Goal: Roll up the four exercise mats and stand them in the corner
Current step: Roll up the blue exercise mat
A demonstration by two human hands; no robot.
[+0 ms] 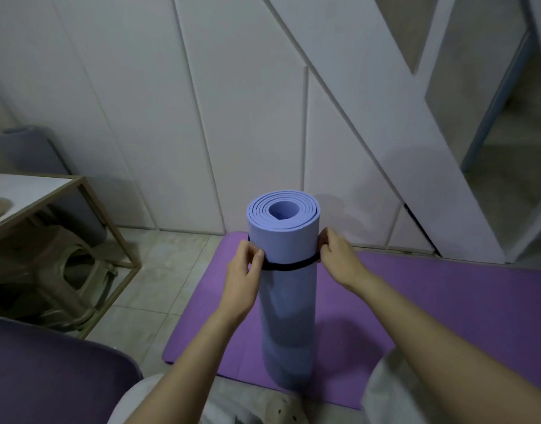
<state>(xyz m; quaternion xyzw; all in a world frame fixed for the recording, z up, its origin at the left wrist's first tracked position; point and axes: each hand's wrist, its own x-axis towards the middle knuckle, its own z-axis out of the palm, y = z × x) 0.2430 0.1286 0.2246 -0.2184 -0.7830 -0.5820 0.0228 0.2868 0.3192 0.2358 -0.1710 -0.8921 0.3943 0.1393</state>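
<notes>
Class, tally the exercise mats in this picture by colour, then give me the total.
Blue mat, rolled and upright: 1
Purple mat, flat on the floor: 1
Grey mat, rolled, behind the table: 1
Total: 3
The dark purple shape at lower left is unclear, so not counted.

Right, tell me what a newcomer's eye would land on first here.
The rolled blue mat stands upright in the middle, on a purple mat spread flat beneath it. The left hand and right hand pinch a black strap that runs around it near the top. Far left, a grey rolled mat stands behind a table.
</notes>
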